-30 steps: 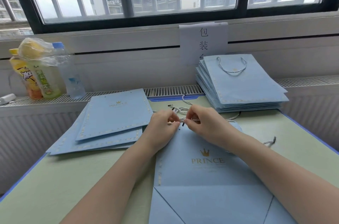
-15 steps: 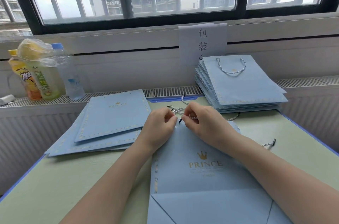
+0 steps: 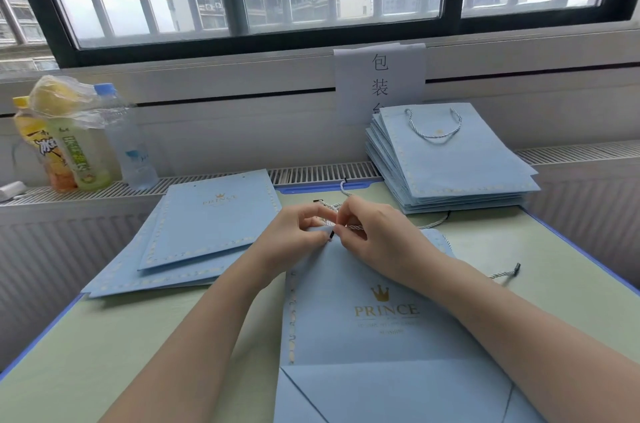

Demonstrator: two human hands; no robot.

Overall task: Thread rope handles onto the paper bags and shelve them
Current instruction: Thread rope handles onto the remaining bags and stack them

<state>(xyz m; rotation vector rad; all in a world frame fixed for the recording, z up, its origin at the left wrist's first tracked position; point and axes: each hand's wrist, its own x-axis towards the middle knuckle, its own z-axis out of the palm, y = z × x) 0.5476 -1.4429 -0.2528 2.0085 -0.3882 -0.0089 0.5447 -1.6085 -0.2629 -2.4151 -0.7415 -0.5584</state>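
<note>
A flat light-blue paper bag (image 3: 374,336) with a gold crown and "PRINCE" lies in front of me on the green table. My left hand (image 3: 294,235) pinches the bag's top edge near its left hole. My right hand (image 3: 377,235) pinches a twisted white-and-blue rope handle (image 3: 353,227) by its black tip, right at that edge. The rope's other end (image 3: 505,272) trails out to the right of my right forearm. More loose ropes (image 3: 332,206) lie just behind my hands.
A stack of bags with handles (image 3: 460,173) sits at the back right on the ledge. Unthreaded flat bags (image 3: 201,232) lie at the left. Drink bottles (image 3: 76,145) stand on the radiator ledge at far left. A paper sign (image 3: 379,80) hangs under the window.
The black rope tip has moved a little closer to the bag's top edge between my fingers. Both hands stay at the same spot.
</note>
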